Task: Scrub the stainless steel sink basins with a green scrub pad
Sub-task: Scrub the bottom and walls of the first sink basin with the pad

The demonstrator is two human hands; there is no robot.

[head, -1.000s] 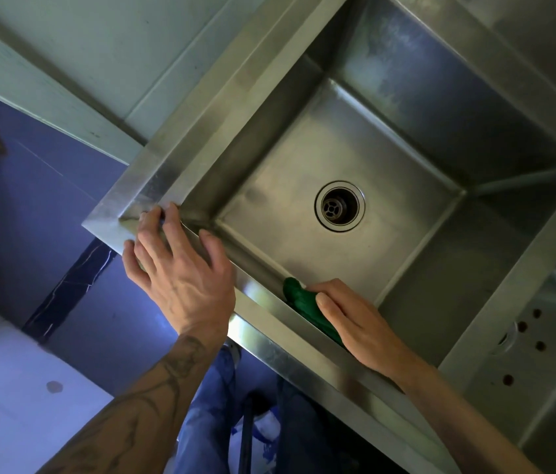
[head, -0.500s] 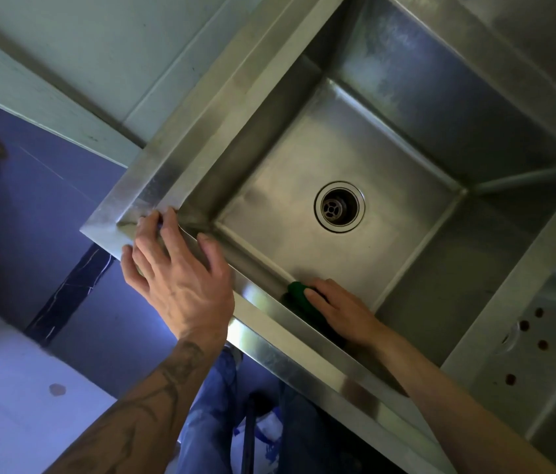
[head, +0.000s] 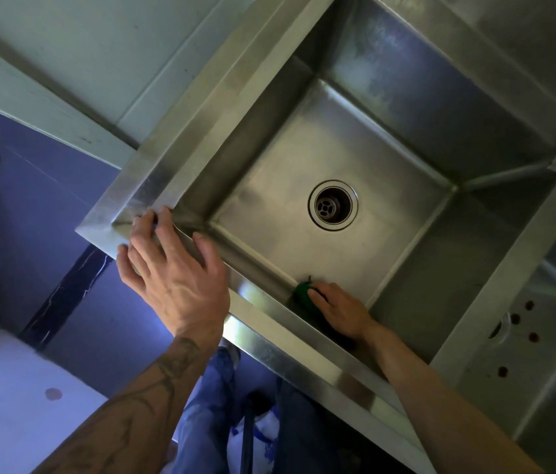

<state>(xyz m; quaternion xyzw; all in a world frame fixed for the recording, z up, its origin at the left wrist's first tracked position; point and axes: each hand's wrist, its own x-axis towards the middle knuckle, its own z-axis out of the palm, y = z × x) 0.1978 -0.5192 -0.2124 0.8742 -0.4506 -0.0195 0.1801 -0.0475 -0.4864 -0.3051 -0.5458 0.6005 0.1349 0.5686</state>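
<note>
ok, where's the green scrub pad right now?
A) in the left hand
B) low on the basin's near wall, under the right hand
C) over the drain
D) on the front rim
B: the right hand presses the green scrub pad low on the near wall; the left hand rests on the rim.

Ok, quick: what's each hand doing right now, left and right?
Left hand: open, fingers spread, resting on the sink rim.
Right hand: open, fingers flat, pressing the green scrub pad low in the basin.

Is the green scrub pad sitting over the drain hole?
No, the right hand presses the green scrub pad against the near wall of the basin, well apart from the drain.
</note>
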